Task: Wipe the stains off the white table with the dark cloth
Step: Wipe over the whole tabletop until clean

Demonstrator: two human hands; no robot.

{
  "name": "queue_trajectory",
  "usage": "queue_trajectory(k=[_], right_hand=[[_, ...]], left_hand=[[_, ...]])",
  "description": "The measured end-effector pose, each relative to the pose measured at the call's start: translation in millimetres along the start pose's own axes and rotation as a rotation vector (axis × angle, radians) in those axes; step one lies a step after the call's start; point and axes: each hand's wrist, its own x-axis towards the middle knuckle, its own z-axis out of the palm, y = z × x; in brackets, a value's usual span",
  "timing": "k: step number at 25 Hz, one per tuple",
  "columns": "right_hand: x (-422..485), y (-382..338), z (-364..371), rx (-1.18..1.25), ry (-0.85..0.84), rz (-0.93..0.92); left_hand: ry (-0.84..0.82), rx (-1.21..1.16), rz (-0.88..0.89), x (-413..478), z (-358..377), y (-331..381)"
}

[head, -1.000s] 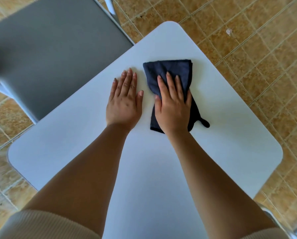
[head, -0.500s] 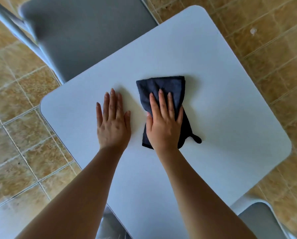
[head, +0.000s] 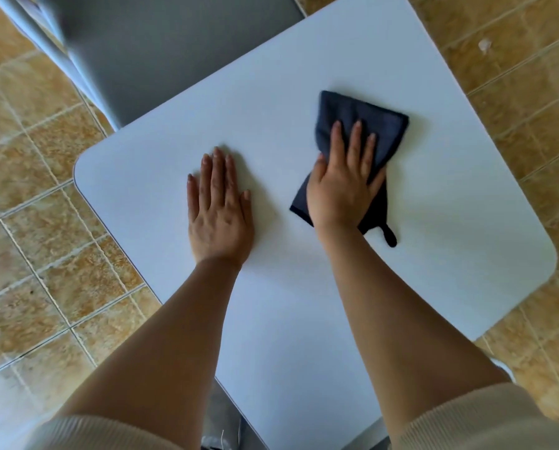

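The right hand (head: pixel 343 190) lies flat on the dark cloth (head: pixel 362 125), fingers straight, pressing it onto the white table (head: pixel 450 222). The cloth's long side points away from the person. The left hand (head: pixel 219 216) rests flat beside it, holding nothing.

The right hand (head: pixel 343 193) presses flat on the dark cloth (head: pixel 378 125); the left hand (head: pixel 219 219) rests flat on the white table (head: pixel 450 222).

My left sleeve (head: pixel 103 433) and right sleeve (head: pixel 486 417) are beige ribbed knit, cut short, leaving both my forearms (head: pixel 181 319) bare
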Motion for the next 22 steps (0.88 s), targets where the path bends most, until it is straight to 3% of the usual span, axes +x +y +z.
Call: queue_trajectory(k=[4, 8, 12, 16, 18, 22], right_hand=[[-47.6, -27.3, 0.3, 0.08, -0.001, -0.271], [-107.2, 3.9, -18.7, 0.075, -0.094, -0.459], [-122.6, 57.3, -35.7, -0.061, -0.108, -0.353], [-74.1, 24.1, -17.0, -0.052, -0.037, -0.131], [-53.3, -18.2, -2.0, -0.01, -0.003, -0.148], [-69.6, -78.7, 10.4, 0.051, -0.018, -0.383]], left_hand=[[0.09, -0.137, -0.02, 1.2, -3.7, -1.6], [0.097, -0.228, -0.039, -4.9, -14.3, -11.0], [0.074, -0.045, -0.128, -33.2, -22.4, -44.0], [0.063, -0.023, -0.135, -48.2, -17.6, -61.8], [0.077, -0.016, -0.143, -48.1, -15.3, -62.0], [0.081, -0.021, -0.129, -49.8, -14.5, -64.1]])
